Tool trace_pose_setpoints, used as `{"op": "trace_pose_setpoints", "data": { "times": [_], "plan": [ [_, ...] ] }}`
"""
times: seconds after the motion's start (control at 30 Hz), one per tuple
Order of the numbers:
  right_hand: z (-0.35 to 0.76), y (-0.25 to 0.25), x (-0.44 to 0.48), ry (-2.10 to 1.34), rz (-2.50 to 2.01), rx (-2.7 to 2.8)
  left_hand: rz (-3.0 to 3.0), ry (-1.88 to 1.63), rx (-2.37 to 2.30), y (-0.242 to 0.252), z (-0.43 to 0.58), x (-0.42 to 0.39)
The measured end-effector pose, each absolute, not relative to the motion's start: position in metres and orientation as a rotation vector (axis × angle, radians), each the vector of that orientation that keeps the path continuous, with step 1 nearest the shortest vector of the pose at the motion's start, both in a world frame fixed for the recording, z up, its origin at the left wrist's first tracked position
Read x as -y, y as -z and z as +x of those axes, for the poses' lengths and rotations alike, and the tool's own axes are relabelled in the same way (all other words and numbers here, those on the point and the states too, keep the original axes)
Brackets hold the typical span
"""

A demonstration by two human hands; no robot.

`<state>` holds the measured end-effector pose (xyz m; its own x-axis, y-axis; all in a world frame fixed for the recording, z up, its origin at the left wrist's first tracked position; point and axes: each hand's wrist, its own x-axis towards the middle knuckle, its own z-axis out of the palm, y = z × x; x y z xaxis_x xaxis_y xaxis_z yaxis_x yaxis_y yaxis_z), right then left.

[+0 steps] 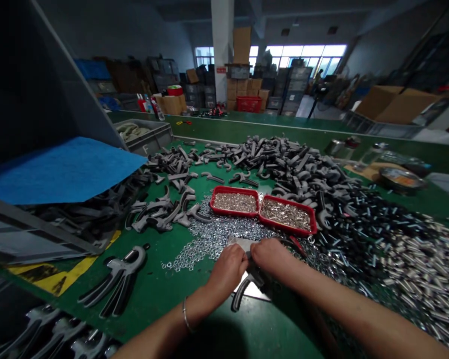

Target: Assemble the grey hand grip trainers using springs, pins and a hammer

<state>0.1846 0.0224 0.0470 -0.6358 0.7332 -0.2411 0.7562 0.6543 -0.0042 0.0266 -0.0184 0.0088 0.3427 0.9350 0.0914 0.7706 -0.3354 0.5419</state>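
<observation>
At the front middle of the bench, my left hand [226, 267] and my right hand [271, 255] meet with fingers closed. Both grip a grey-and-black plastic handle [241, 294], whose curved end sticks out below them; its upper part is hidden by my fingers. Beneath it lies a shiny metal plate [257, 290]. Just beyond my hands, small metal nuts or rings [209, 239] are spread out. Two red trays of small metal pins, a left tray [215, 210] and a right tray [313, 228], stand behind them. A red-handled tool [297, 245] lies beside my right hand, partly covered.
Grey handles [284, 159] are heaped at the back. Black parts with bolts [359, 234] and metal sleeves [426, 269] pile up on the right. A two-handled grey tool [117, 279] lies left, near a grey crate [41, 244]. More such tools [56, 329] fill the lower-left corner.
</observation>
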Motion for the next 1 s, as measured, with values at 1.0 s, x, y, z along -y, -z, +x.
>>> {"op": "trace_pose_setpoints", "data": {
  "times": [1.0],
  "plan": [
    [0.233,0.011,0.019,0.851,2.036,-2.911,2.662,-0.287,-1.208,-0.011,0.012,0.058]
  ]
}}
